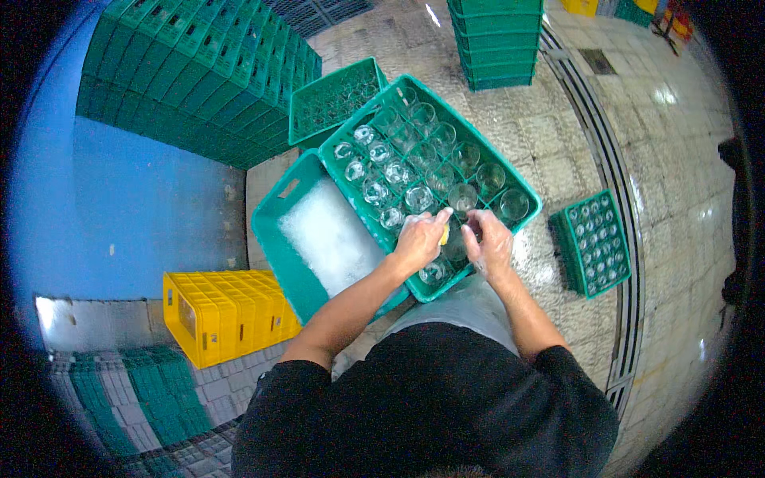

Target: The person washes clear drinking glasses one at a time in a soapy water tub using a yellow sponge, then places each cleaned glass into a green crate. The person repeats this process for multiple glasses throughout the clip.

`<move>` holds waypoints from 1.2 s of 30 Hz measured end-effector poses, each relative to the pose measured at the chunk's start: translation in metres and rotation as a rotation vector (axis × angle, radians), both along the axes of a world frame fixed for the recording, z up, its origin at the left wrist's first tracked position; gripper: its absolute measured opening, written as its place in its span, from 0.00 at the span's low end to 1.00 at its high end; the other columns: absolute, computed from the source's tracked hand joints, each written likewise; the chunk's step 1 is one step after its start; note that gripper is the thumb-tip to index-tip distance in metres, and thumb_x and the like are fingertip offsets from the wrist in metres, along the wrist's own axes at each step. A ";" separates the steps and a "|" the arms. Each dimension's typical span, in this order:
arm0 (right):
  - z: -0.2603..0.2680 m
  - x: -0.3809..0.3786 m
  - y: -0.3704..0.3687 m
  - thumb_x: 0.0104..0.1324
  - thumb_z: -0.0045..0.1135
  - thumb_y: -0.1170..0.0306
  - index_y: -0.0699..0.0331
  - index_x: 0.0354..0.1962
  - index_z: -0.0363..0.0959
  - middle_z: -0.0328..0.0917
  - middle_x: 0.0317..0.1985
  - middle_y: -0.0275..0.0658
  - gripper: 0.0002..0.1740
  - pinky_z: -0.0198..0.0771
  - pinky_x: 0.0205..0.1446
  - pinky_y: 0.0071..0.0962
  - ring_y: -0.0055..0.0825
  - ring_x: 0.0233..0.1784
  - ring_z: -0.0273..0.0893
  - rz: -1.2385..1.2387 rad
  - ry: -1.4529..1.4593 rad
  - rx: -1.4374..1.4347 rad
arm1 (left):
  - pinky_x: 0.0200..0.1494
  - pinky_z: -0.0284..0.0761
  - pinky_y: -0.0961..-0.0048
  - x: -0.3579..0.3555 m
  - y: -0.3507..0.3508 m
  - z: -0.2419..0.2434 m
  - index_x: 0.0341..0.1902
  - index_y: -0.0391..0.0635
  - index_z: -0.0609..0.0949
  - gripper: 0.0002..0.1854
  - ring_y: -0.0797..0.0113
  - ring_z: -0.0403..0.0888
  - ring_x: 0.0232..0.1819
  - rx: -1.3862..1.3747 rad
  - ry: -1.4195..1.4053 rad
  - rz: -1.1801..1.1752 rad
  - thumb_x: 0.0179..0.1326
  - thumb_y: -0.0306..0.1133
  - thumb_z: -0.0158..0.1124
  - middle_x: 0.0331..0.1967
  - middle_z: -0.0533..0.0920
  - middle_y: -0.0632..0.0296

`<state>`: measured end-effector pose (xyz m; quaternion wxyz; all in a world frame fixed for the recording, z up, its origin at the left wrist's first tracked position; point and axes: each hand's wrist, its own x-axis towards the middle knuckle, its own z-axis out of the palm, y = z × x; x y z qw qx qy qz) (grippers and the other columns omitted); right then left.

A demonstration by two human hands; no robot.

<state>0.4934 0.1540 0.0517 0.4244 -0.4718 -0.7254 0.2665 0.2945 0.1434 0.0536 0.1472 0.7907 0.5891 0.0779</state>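
A green plastic crate (532,200) with a divider grid holds drinking glasses in rows. Those on the left side carry white suds, while the ones on the right look clear. My left hand (420,238), wet with foam, grips a yellow sponge (444,235) over the near part of this crate. Close to its right, my right hand (489,242) hovers with thumb and fingers apart at the rim of the glasses, and I see nothing held in it. Under the crate's left side stands a green tub (276,224) filled with white suds (331,230).
Another green crate of glasses (334,98) stands beyond. Tall green crate stacks (197,89) line the blue wall, with a further stack (497,45) ahead. Yellow crates (230,316) lie at left. A smaller green crate with glasses (597,245) stands right, beside a floor drain channel (624,239).
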 end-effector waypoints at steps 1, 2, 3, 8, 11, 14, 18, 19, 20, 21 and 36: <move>0.003 0.001 0.001 0.59 0.67 0.72 0.64 0.46 0.75 0.79 0.34 0.44 0.17 0.77 0.42 0.42 0.44 0.37 0.81 0.029 0.002 -0.024 | 0.48 0.77 0.49 0.000 0.002 0.005 0.67 0.41 0.73 0.34 0.45 0.85 0.44 0.013 -0.041 0.001 0.52 0.21 0.65 0.39 0.86 0.46; 0.006 0.000 0.002 0.58 0.69 0.71 0.64 0.46 0.74 0.80 0.37 0.46 0.19 0.77 0.46 0.44 0.47 0.40 0.81 0.045 -0.043 -0.062 | 0.45 0.78 0.47 -0.001 0.002 0.013 0.66 0.43 0.74 0.34 0.41 0.85 0.41 0.059 -0.141 0.023 0.51 0.20 0.64 0.39 0.85 0.43; 0.009 -0.001 0.003 0.55 0.73 0.70 0.65 0.51 0.73 0.80 0.45 0.49 0.26 0.77 0.52 0.44 0.51 0.48 0.79 0.079 -0.101 0.028 | 0.45 0.79 0.47 -0.002 0.002 0.023 0.66 0.46 0.74 0.33 0.40 0.84 0.42 0.041 -0.145 0.104 0.53 0.21 0.66 0.39 0.85 0.41; 0.017 -0.038 -0.003 0.46 0.79 0.68 0.70 0.74 0.50 0.70 0.62 0.60 0.62 0.60 0.74 0.52 0.60 0.68 0.67 0.177 -0.113 0.130 | 0.47 0.81 0.53 0.002 0.000 0.088 0.69 0.44 0.71 0.35 0.42 0.86 0.43 0.121 -0.404 0.213 0.56 0.28 0.73 0.42 0.86 0.44; 0.011 -0.064 -0.004 0.47 0.79 0.67 0.66 0.72 0.53 0.73 0.57 0.53 0.58 0.74 0.61 0.47 0.53 0.57 0.77 0.055 0.145 0.052 | 0.55 0.80 0.60 0.006 0.000 0.118 0.68 0.43 0.74 0.32 0.52 0.87 0.49 0.150 -0.597 0.276 0.59 0.27 0.72 0.49 0.86 0.47; 0.004 -0.063 -0.002 0.60 0.73 0.69 0.60 0.68 0.56 0.78 0.49 0.42 0.43 0.82 0.50 0.41 0.38 0.48 0.82 -0.003 0.935 -0.725 | 0.61 0.77 0.65 -0.012 -0.007 0.130 0.64 0.38 0.76 0.23 0.64 0.82 0.55 0.476 -0.756 0.375 0.66 0.24 0.66 0.54 0.84 0.52; -0.001 -0.038 -0.004 0.67 0.66 0.57 0.63 0.49 0.72 0.81 0.40 0.46 0.22 0.83 0.52 0.44 0.41 0.45 0.82 0.064 1.784 -1.198 | 0.63 0.75 0.64 -0.095 -0.030 0.090 0.65 0.37 0.75 0.20 0.61 0.79 0.59 0.737 -0.856 0.627 0.71 0.24 0.60 0.58 0.80 0.54; -0.001 -0.035 -0.006 0.68 0.66 0.56 0.64 0.47 0.73 0.81 0.40 0.47 0.22 0.83 0.52 0.44 0.42 0.45 0.82 0.020 1.799 -1.178 | 0.59 0.78 0.64 -0.121 -0.036 0.065 0.66 0.38 0.74 0.20 0.62 0.80 0.58 0.648 -1.093 0.720 0.72 0.24 0.58 0.58 0.79 0.54; 0.000 -0.033 -0.008 0.68 0.66 0.55 0.65 0.45 0.74 0.81 0.40 0.47 0.22 0.83 0.52 0.44 0.43 0.45 0.83 0.005 1.814 -1.151 | 0.51 0.81 0.63 -0.148 -0.043 0.035 0.66 0.41 0.74 0.20 0.64 0.80 0.56 0.575 -1.180 0.815 0.73 0.28 0.59 0.58 0.78 0.56; 0.001 -0.033 -0.010 0.68 0.66 0.54 0.65 0.45 0.74 0.81 0.40 0.47 0.23 0.83 0.53 0.44 0.43 0.45 0.83 -0.026 1.823 -1.144 | 0.49 0.81 0.61 -0.175 -0.051 0.000 0.63 0.41 0.75 0.18 0.60 0.82 0.53 0.416 -1.137 1.040 0.73 0.31 0.59 0.56 0.80 0.54; 0.019 -0.119 -0.070 0.72 0.50 0.37 0.48 0.63 0.67 0.79 0.50 0.43 0.33 0.80 0.42 0.47 0.42 0.41 0.83 0.227 1.472 -1.306 | 0.39 0.86 0.56 -0.233 -0.157 -0.171 0.60 0.50 0.77 0.17 0.60 0.85 0.48 -0.564 -1.479 0.996 0.69 0.33 0.64 0.52 0.81 0.61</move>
